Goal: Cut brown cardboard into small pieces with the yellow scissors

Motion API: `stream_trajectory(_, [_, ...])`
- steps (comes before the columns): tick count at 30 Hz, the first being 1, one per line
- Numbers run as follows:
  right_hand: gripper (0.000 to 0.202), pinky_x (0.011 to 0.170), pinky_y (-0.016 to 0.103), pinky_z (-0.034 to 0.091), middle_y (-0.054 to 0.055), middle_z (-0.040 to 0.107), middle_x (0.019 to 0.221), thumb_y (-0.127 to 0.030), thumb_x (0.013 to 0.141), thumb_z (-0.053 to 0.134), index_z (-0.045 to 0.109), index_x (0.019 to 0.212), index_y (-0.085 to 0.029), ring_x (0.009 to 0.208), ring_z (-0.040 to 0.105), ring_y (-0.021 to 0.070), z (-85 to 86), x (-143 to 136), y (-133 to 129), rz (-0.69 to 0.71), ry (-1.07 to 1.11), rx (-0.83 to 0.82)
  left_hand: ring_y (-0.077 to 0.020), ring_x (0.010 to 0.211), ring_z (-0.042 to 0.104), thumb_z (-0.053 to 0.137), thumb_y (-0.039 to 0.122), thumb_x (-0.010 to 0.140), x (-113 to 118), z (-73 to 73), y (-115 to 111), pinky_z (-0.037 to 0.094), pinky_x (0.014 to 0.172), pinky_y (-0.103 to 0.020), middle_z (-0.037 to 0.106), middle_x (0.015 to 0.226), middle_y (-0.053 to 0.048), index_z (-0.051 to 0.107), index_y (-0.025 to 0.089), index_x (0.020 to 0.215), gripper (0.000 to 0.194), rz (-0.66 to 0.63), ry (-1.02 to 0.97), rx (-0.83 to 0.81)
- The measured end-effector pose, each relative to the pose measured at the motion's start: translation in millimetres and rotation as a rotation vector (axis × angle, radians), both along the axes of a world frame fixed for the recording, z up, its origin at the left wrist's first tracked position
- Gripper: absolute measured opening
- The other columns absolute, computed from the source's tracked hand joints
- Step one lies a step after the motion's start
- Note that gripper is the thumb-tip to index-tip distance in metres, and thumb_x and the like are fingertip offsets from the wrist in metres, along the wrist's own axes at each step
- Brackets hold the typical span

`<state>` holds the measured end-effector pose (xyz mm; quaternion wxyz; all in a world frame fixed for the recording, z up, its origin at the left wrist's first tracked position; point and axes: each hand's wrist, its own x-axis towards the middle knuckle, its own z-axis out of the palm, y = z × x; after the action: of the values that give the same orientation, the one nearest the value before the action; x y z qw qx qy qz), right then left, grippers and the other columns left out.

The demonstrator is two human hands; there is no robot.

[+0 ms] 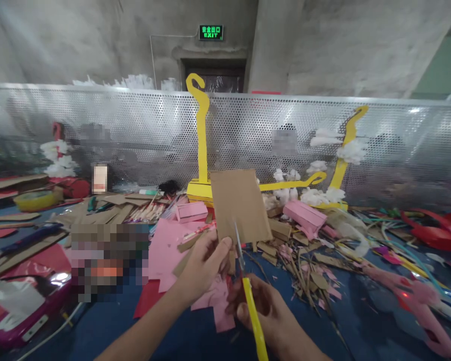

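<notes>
A flat piece of brown cardboard (238, 200) stands upright in front of me, pinched near its lower left edge by my left hand (210, 255). My right hand (268, 311) grips scissors (252, 311) with yellow handles. Their blades point up at the cardboard's lower part, one of them showing in front of its face. Whether they are cutting into it I cannot tell. Pink paper (167, 250) lies on the table behind my left hand, with smaller pink pieces below it. Behind the cardboard rises a yellow hooked shape (202, 135) on a yellow base.
A pink glue gun (417, 296) with a red light lies at the right. Cardboard scraps (304, 273) litter the table near it. At the left are a purple box with tissue (17, 306) and a tape roll (37, 199). A perforated metal panel (143, 130) runs along the back.
</notes>
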<state>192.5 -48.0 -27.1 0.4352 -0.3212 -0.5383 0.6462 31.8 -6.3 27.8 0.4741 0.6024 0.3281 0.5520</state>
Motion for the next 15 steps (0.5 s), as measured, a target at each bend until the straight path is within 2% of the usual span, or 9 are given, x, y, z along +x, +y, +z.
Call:
stream_trajectory(3, [0.052, 0.072, 0.027, 0.049, 0.002, 0.062, 0.087, -0.054, 0.066, 0.084, 0.057, 0.094, -0.021, 0.082, 0.061, 0.0178, -7.6, 3, -3, -0.009, 0.016, 0.024, -0.0079, 0.039, 0.043, 0.054, 0.045, 0.093, 1, -4.0, 2, 0.038, 0.043, -0.020, 0.041, 0.047, 0.010, 0.043, 0.021, 0.071, 0.034, 0.033, -0.026, -0.012])
stream_trajectory(6, [0.049, 0.076, 0.028, 0.050, 0.000, 0.059, 0.088, -0.050, 0.068, 0.084, 0.053, 0.095, -0.024, 0.084, 0.059, 0.0174, -17.7, 4, -5, -0.124, 0.035, 0.036, -0.0078, 0.039, 0.042, 0.054, 0.045, 0.093, 3, -7.1, 3, 0.037, 0.041, -0.019, 0.043, 0.047, 0.010, 0.044, 0.021, 0.071, 0.034, 0.082, -0.049, -0.008])
stream_trajectory(9, [0.046, 0.067, 0.026, 0.050, -0.001, 0.057, 0.087, -0.045, 0.069, 0.083, 0.051, 0.097, -0.027, 0.076, 0.058, 0.0164, -27.6, 10, 1, -0.282, -0.003, 0.076, -0.0077, 0.037, 0.041, 0.054, 0.047, 0.093, 6, -7.5, 2, 0.035, 0.039, -0.019, 0.044, 0.047, 0.009, 0.045, 0.021, 0.073, 0.033, 0.117, -0.043, -0.026])
stream_trajectory(11, [0.049, 0.065, 0.029, 0.052, 0.001, 0.059, 0.093, -0.049, 0.070, 0.079, 0.054, 0.107, -0.028, 0.074, 0.059, 0.0179, -30.4, 18, 11, -0.316, -0.049, 0.081, -0.0079, 0.037, 0.041, 0.053, 0.047, 0.092, 6, -6.5, 1, 0.036, 0.039, -0.019, 0.046, 0.048, 0.009, 0.047, 0.020, 0.076, 0.032, 0.124, -0.039, -0.032])
stream_trajectory(12, [0.053, 0.071, 0.033, 0.053, 0.004, 0.061, 0.100, -0.050, 0.067, 0.080, 0.056, 0.108, -0.027, 0.084, 0.061, 0.0220, -30.2, 22, 15, -0.335, -0.060, 0.073, -0.0080, 0.038, 0.042, 0.054, 0.048, 0.092, 6, -5.9, 1, 0.036, 0.039, -0.019, 0.046, 0.048, 0.009, 0.047, 0.020, 0.077, 0.032, 0.124, -0.036, -0.031])
stream_trajectory(13, [0.056, 0.081, 0.037, 0.053, 0.009, 0.061, 0.116, -0.054, 0.067, 0.078, 0.058, 0.111, -0.027, 0.103, 0.061, 0.0277, -29.1, 26, 19, -0.313, -0.061, 0.093, -0.0080, 0.038, 0.042, 0.054, 0.048, 0.092, 6, -5.2, 0, 0.036, 0.039, -0.019, 0.046, 0.048, 0.009, 0.048, 0.020, 0.076, 0.032, 0.126, -0.035, -0.028])
stream_trajectory(15, [0.069, 0.100, 0.047, 0.045, 0.011, 0.051, 0.141, -0.062, 0.072, 0.072, 0.052, 0.130, -0.030, 0.133, 0.045, 0.0346, -24.9, 31, 21, -0.157, -0.088, 0.136, -0.0079, 0.040, 0.044, 0.054, 0.047, 0.092, 6, -4.1, -1, 0.037, 0.041, -0.019, 0.047, 0.049, 0.008, 0.047, 0.020, 0.074, 0.033, 0.135, -0.026, -0.018])
